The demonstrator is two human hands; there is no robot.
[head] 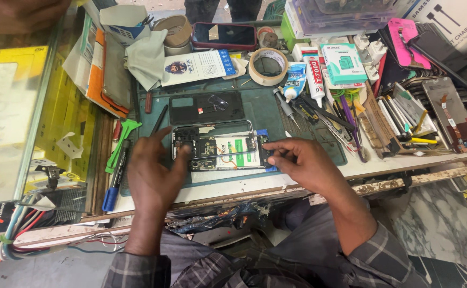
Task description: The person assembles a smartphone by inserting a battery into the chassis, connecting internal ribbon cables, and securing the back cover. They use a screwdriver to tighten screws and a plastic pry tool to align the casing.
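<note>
I see my left hand [153,170] spread flat steadying the opened black smartphone with exposed circuit board and white-green battery [220,149], while my right hand [303,162] pinches its three-o'clock end; a slip could tear a connector.

teal-and-white small box [343,63] up top right of the mat | white-blue flat card pack [199,66] behind the black back cover | dark phone screen, red case [224,36] at the back | yellow box [4,85] under the glass, left | white carton [460,18] far right corner
</note>
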